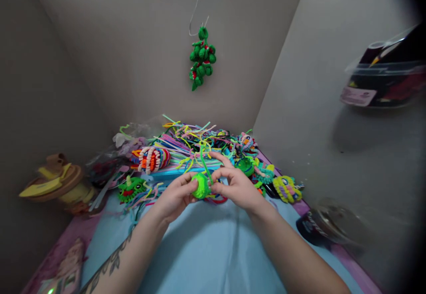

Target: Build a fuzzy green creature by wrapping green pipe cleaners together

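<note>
A bright green ball of coiled pipe cleaner [200, 186] is held up over the front of the pipe cleaner heap. My left hand [178, 195] is closed around its left side, with the thumb on the front. My right hand [233, 183] is at the ball's right edge, thumb and fingers pinching a green pipe cleaner [205, 163]. That strand sticks up above the ball, between the hands. Its lower end is partly hidden by my right fingers. Just left of my left hand lies a green horned pipe cleaner figure [131, 189].
Loose pipe cleaners [173, 147] pile up at the back, beside a striped pipe cleaner figure [153, 159]. A yellow figure [286, 189] and a dark jar [319, 227] stand right. Green ornaments [201, 56] hang on the back panel. A blue cloth [196, 249] covers the table.
</note>
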Demonstrator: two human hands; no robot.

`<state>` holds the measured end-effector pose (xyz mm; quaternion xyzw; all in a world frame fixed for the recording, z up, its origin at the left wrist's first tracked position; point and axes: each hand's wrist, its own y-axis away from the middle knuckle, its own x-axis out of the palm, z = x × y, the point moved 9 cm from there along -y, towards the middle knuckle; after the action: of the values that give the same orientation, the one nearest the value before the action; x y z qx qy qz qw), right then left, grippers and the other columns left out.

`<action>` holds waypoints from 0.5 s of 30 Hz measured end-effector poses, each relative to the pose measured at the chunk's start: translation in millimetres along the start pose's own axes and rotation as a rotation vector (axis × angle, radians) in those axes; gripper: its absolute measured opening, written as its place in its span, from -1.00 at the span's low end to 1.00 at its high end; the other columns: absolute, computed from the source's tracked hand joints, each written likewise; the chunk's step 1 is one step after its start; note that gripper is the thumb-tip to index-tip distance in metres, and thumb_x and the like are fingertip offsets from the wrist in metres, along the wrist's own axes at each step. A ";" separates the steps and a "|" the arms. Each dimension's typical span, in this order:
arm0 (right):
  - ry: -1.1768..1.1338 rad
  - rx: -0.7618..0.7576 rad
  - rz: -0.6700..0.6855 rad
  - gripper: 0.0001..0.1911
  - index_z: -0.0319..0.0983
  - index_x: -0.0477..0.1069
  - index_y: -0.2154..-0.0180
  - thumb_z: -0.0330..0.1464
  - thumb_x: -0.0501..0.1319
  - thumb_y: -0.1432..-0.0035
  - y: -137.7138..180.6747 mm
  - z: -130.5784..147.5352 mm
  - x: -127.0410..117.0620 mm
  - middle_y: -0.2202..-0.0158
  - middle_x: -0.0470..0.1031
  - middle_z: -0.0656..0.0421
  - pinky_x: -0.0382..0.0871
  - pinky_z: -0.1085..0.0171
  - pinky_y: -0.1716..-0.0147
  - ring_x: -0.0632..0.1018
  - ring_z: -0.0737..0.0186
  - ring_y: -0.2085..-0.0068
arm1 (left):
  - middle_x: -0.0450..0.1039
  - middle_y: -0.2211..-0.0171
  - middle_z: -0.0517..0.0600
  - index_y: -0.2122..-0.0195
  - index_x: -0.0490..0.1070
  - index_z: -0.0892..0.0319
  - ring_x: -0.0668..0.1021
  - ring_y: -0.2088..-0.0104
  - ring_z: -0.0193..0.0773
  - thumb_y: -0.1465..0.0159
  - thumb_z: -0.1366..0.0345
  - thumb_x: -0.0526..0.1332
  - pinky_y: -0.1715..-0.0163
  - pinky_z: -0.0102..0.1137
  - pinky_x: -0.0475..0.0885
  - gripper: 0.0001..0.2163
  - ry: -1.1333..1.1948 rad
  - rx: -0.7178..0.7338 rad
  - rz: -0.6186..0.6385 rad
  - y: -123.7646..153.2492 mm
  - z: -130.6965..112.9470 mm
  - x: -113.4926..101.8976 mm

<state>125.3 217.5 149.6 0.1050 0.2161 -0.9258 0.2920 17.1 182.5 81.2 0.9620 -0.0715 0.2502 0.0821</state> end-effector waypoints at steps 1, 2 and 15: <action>-0.019 -0.011 0.017 -0.87 -0.20 0.46 0.48 -0.28 0.31 0.03 -0.1 0.1 1.5 -0.24 0.09 0.14 -0.04 0.13 -0.20 0.09 0.08 -0.27 | 0.32 0.44 -0.05 0.28 0.42 0.22 0.35 0.50 -0.43 -0.09 0.22 0.31 0.56 -0.53 0.21 -0.77 0.001 -0.004 0.010 -0.2 1.4 1.1; -0.040 -0.020 0.025 -0.85 -0.21 0.45 0.47 -0.26 0.30 0.01 -0.2 -0.1 2.5 -0.24 0.09 0.12 -0.04 0.14 -0.20 0.09 0.08 -0.27 | 0.30 0.45 -0.06 0.29 0.42 0.23 0.33 0.51 -0.44 -0.09 0.22 0.31 0.57 -0.53 0.19 -0.78 -0.001 -0.006 0.019 -0.1 2.4 2.2; -0.224 0.086 -0.103 -0.80 -0.22 0.41 0.47 -0.22 0.28 -0.01 -2.7 -26.1 7.9 -0.17 0.23 0.04 0.22 0.11 -0.04 0.17 0.07 -0.24 | 0.33 0.42 -0.05 0.27 0.42 0.21 0.33 0.47 -0.39 -0.03 0.18 0.35 0.50 -0.48 0.15 -0.71 -0.136 0.023 0.013 5.9 -3.0 2.3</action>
<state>119.1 227.6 124.9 0.0020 0.1473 -0.9539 0.2613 16.6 177.1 85.7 0.9772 -0.0801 0.1857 0.0646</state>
